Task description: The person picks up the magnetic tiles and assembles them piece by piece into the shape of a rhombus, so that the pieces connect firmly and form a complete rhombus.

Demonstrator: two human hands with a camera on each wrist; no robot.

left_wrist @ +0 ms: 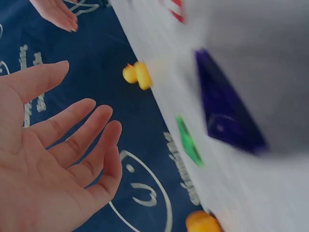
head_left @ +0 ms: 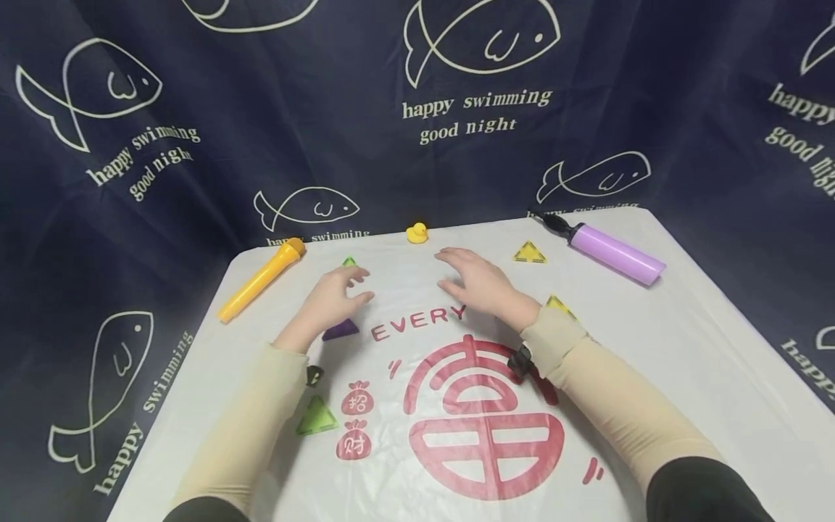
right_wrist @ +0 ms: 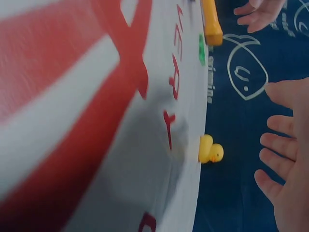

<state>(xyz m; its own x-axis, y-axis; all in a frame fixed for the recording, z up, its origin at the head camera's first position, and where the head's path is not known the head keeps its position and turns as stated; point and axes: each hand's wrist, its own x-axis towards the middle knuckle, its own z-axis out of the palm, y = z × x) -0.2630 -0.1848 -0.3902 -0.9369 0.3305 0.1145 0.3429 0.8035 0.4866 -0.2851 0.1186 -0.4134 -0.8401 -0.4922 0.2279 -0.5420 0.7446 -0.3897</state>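
My left hand (head_left: pixel 329 299) is held over the left part of the table, palm facing inward and fingers loosely bent, with nothing in it. Beneath it a purple triangle (head_left: pixel 341 330) lies partly hidden, and a small green triangle (head_left: pixel 349 261) shows just behind its fingers. Opposite, my right hand (head_left: pixel 484 284) is held in the air too, fingers relaxed and apart, holding nothing. Between and beyond the hands, a yellow toy duck (head_left: pixel 417 233) sits at the table's back edge; neither hand touches it. The left wrist view shows the purple triangle (left_wrist: pixel 227 106) blurred.
An orange toy microphone (head_left: pixel 261 283) lies at the back left. A purple hand pump (head_left: pixel 616 254) with a black nozzle lies at the back right. Yellow triangles (head_left: pixel 530 253) lie near the right arm, a green triangle (head_left: pixel 316 417) by the left forearm. Dark curtains (head_left: pixel 457 159) surround the white table.
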